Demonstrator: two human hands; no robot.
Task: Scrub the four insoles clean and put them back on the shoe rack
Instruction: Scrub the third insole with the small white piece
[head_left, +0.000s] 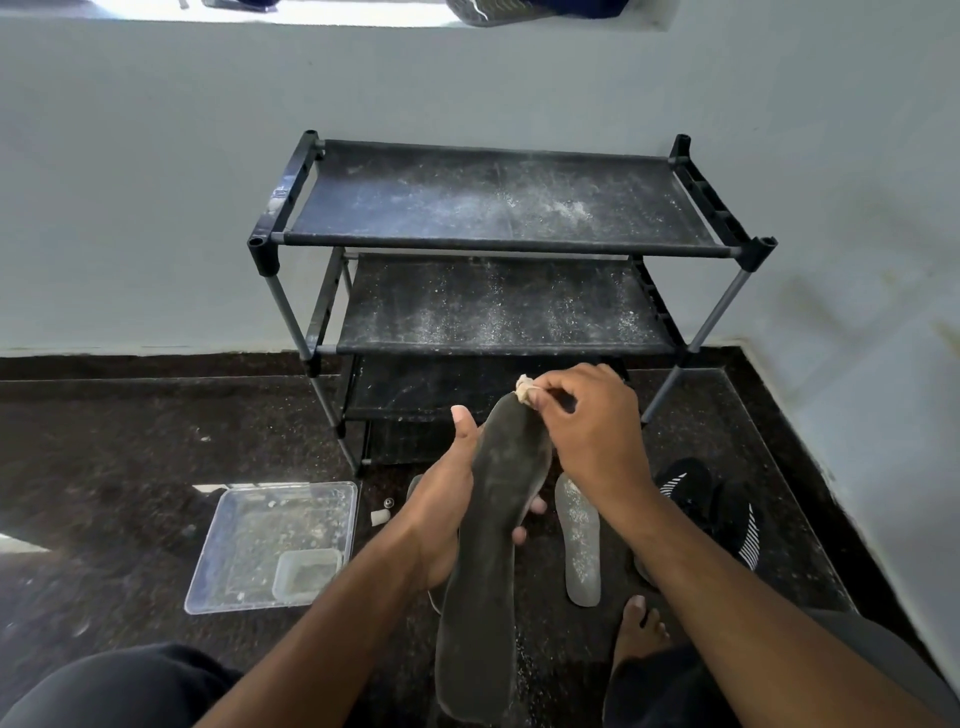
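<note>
While the dark insole (493, 525) is held up in front of the person with its long axis running almost straight away from them, heel end low near the lap and toe end high toward the shoe rack (498, 239), the relation that matters is at the toe: the right hand (592, 431) sits right on that far tip, its fingers (550, 402) pinched round a small pale scrap of cloth or scrubber (523, 387) that touches the insole's end. The rest of the insole therefore lies below and toward the body from those fingers, so a scrubbing stroke would, I judge, have to travel back along the length toward the heel. The left hand (447, 499) is nearer the middle of the insole, gripping it from the left edge with the thumb up along the side and fingertips curling out from behind on the right; the wrist is bent upward to prop it. The right forearm crosses in from the lower right. A second, paler insole (579, 540) lies flat on the floor (130, 467) just right of the held one, and a clear tray (208, 561) lies to the left; the rack's shelves carry none, so the task looks far from finished
</note>
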